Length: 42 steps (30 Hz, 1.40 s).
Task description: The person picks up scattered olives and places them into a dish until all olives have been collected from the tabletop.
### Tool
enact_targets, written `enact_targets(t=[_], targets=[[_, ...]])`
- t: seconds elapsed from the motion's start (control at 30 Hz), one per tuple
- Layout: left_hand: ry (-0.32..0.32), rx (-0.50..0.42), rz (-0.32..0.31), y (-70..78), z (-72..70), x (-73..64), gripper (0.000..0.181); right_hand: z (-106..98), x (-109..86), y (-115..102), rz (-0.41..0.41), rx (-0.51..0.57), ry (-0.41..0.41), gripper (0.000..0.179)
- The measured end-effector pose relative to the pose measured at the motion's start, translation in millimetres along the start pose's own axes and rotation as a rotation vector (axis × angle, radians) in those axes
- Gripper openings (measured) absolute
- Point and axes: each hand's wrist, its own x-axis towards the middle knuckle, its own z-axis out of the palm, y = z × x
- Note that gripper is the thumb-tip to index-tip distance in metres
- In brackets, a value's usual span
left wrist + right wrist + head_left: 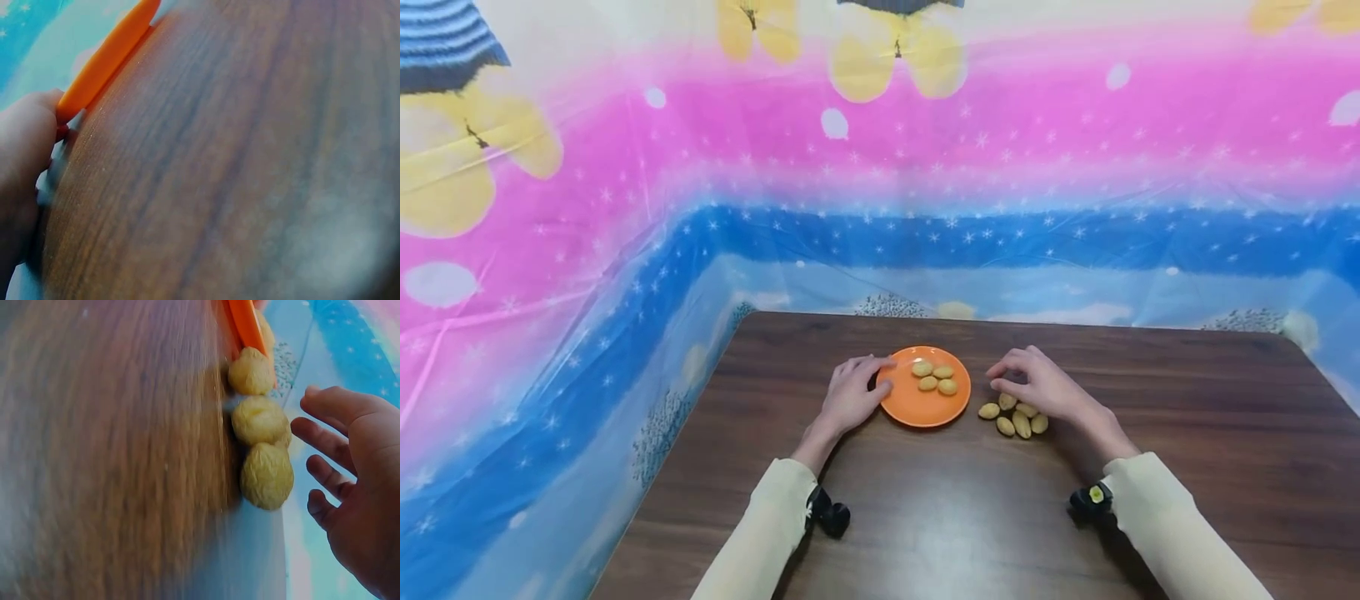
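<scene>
An orange plate (901,410) lies on the table, bearing several small yellow-brown potatoes (928,383) with wrinkled skins. My left hand (852,395) holds the plate at its left rim, thumb and fingers spread along the edge. In the left wrist view the thumb side of that hand meets the plate (103,65). Right of the plate is a loose group of several more potatoes (1022,425). Above the back of this group hovers my right hand (1043,385), its fingers loosely bent and nothing between them. The right wrist view shows its fingertips apart from the potatoes (267,476).
The dark wooden table (925,517) reaches back to a printed cloth (925,183) in pink and blue, which also hangs along the left side. A black wrist camera (829,512) sits on the left wrist and another camera (1090,502) on the right.
</scene>
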Motion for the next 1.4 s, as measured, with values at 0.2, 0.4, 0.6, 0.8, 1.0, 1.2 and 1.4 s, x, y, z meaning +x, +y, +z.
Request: enact_targets(t=[0.2, 0.4, 0.6, 0.8, 1.0, 1.2, 1.4], targets=[[-0.017, 0.006, -0.008, -0.5, 2.6, -3.9, 0.039, 0.7, -7.4, 10.4, 0.007, 0.002, -0.035, 0.021], [-0.006, -0.004, 0.005, -1.0, -1.0, 0.1, 0.039, -3.7, -6.8, 14.3, -0.001, -0.004, -0.038, 0.021], [-0.007, -0.014, 0.008, -0.4, -1.8, -0.2, 0.039, -9.5, -10.5, 17.5, 0.002, 0.004, -0.048, 0.020], [-0.010, -0.009, 0.008, 0.3, -2.6, -1.1, 0.039, -12.2, -16.2, 21.3, 0.016, -0.010, -0.073, 0.022], [-0.014, 0.007, 0.000, -0.4, -0.5, -0.3, 0.039, -12.5, -20.6, 24.5, 0.042, -0.011, -0.096, 0.026], [-0.014, 0.016, -0.007, -1.0, 1.5, 0.6, 0.039, -11.7, -22.4, 26.7, 0.052, -0.007, -0.117, 0.026], [-0.008, 0.009, -0.012, -0.6, -0.9, 0.9, 0.039, -11.7, -20.2, 26.3, 0.079, 0.002, -0.141, 0.025]])
